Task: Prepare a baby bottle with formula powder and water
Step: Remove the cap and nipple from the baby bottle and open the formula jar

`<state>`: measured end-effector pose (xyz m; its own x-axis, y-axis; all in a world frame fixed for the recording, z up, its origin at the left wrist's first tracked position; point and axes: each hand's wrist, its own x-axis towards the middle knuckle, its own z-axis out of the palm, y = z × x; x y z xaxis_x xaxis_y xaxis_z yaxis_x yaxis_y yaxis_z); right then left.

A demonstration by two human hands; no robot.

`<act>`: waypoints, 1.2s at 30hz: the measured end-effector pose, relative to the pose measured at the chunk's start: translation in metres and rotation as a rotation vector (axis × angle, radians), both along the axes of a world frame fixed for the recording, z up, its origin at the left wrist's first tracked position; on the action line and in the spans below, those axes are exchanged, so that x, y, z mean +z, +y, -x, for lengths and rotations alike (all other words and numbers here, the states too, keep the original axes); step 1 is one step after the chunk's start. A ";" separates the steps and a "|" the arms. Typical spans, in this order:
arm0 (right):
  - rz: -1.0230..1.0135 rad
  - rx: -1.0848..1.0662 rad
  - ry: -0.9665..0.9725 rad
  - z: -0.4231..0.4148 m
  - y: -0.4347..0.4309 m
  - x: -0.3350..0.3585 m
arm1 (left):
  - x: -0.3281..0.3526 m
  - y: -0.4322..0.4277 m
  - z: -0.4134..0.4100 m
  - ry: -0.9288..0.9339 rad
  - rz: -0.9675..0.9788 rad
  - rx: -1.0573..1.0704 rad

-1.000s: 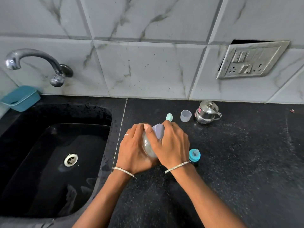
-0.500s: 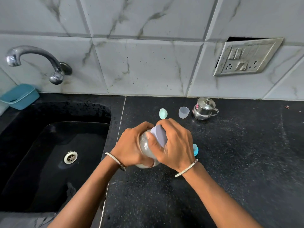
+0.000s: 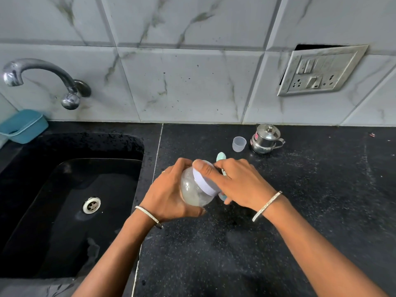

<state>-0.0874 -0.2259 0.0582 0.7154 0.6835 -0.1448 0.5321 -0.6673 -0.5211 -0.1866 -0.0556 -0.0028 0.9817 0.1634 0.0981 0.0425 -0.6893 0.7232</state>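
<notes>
A small clear jar (image 3: 194, 190) holding white powder is tilted above the black counter, its pale lilac lid (image 3: 204, 182) pointing up and right. My left hand (image 3: 169, 196) wraps the jar's body from the left. My right hand (image 3: 240, 183) grips the lid, thumb across its top. A mint green piece (image 3: 220, 156) shows behind my right hand, and a teal bit (image 3: 222, 197) peeks out under it. A small clear measuring cup (image 3: 239, 144) stands farther back on the counter.
A small lidded steel pot (image 3: 265, 139) stands right of the cup. The black sink (image 3: 70, 202) lies to the left with a tap (image 3: 40, 76) over it and a teal tray (image 3: 22, 125) at its back corner. A switch socket plate (image 3: 321, 70) is on the wall.
Both hands have lifted and tilted the jar more onto its side. My right hand has turned around the lid, with the thumb now on top. The view has shifted slightly.
</notes>
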 end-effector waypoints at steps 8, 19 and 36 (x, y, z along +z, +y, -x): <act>-0.063 0.186 0.136 -0.014 -0.008 0.011 | -0.008 0.001 0.000 0.016 0.075 -0.076; -0.471 0.225 0.385 -0.041 -0.039 0.008 | -0.011 0.003 0.001 0.068 0.364 -0.063; -0.879 -0.778 0.445 -0.053 -0.161 -0.151 | -0.037 -0.007 0.001 0.020 0.556 0.083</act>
<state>-0.0348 -0.3865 -0.0923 0.9782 0.0905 -0.1872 -0.1821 -0.0616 -0.9814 -0.1878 -0.0626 -0.0399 0.9642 0.2617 -0.0432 0.0975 -0.1982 0.9753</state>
